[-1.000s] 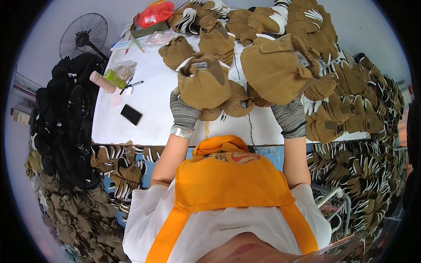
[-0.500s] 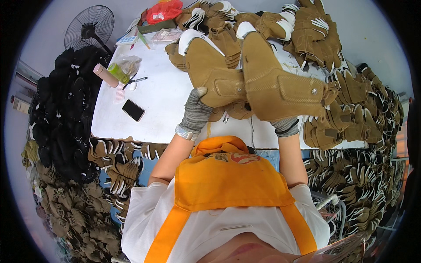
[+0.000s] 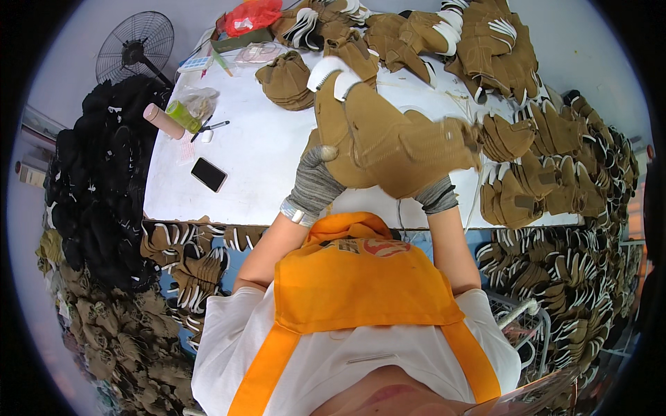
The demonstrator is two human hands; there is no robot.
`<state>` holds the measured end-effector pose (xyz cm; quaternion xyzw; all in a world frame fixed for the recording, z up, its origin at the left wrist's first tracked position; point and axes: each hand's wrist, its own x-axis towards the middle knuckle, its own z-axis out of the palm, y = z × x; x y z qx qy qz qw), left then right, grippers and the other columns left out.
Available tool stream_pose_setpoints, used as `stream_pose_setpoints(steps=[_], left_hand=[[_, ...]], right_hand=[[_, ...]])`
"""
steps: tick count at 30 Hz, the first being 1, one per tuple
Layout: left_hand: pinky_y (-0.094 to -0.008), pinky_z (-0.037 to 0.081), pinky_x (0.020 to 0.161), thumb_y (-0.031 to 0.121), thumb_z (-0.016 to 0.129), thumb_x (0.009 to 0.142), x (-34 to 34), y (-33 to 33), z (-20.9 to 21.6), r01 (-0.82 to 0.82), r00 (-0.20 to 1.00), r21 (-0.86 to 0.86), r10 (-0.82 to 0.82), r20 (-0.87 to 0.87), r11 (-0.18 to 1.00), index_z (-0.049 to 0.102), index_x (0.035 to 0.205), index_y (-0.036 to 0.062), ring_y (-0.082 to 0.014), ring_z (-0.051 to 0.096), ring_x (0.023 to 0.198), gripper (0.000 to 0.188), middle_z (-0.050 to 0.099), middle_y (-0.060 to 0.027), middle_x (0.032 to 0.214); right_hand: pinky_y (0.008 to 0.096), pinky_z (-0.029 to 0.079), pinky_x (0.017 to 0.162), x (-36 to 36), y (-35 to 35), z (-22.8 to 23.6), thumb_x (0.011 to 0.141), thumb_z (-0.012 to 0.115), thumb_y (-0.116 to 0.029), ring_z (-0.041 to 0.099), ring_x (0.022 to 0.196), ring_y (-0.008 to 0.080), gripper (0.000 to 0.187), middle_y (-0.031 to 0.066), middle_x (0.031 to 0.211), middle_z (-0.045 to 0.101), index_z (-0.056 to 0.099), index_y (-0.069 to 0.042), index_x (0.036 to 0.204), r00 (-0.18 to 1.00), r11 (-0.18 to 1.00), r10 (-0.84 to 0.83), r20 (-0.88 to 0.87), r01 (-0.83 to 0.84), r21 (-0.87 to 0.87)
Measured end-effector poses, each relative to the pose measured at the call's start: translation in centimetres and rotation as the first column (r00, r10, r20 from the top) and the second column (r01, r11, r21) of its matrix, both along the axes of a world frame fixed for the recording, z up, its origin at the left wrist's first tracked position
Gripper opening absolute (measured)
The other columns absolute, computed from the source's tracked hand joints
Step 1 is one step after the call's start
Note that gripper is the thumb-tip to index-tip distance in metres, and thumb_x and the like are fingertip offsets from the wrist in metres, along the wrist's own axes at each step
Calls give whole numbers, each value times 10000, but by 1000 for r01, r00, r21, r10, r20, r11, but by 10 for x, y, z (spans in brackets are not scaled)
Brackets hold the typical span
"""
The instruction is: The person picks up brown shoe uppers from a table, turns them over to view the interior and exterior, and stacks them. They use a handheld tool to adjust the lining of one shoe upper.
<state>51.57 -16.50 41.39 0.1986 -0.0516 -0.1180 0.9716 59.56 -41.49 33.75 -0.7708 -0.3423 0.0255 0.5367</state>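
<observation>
Two brown suede-like boot uppers [image 3: 392, 149] with white toe edges are raised over the white table, one partly overlapping the other. My left hand [image 3: 316, 179], in a grey glove with bare fingertips, grips the left side of them, thumb on top. On the other side my right hand [image 3: 438, 195], gloved the same way, supports the uppers from beneath; its fingers are mostly hidden behind them. The strap end on the right is blurred by motion.
On the white table [image 3: 243, 139] lie a phone [image 3: 209, 175], a pink bottle [image 3: 164, 120], a green cup [image 3: 184, 116] and a pen. Stacked brown uppers [image 3: 513, 197] line its right and back. Black pieces [image 3: 97, 187] heap at the left, beside a fan [image 3: 135, 48].
The two uppers, spread apart before, have come together, with white edges side by side. My right hand has shifted left toward my left hand, uncovering stacks on the right of the table.
</observation>
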Motion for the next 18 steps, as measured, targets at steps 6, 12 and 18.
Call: stream_pose_setpoints(steps=[6,12,18], left_hand=[[-433,412,1020,178,628,846,3,18,-36,-67,989,74,57,138,995,445,1307,9,-293,509,1172,524,520,-140,1294],[-371,430,995,155,614,883,15,39,-56,-432,901,837,135,411,335,481,1271,51,-234,525,1149,423,548,-78,1254],[-407,470,964,165,576,890,19,66,-79,-237,971,-31,237,-25,971,502,1221,-12,-297,569,1085,383,589,-157,1163]], right_hand=[[321,412,961,-55,19,72,940,523,-376,480,1130,181,536,64,1272,485,369,-75,1355,669,742,209,-713,367,562],[308,397,807,-63,15,79,925,535,-306,461,874,138,271,9,950,465,470,-102,1091,583,330,586,-563,463,823],[273,343,693,-26,-14,65,911,531,-253,381,606,67,126,-63,615,391,565,-137,878,552,-104,833,-44,234,967]])
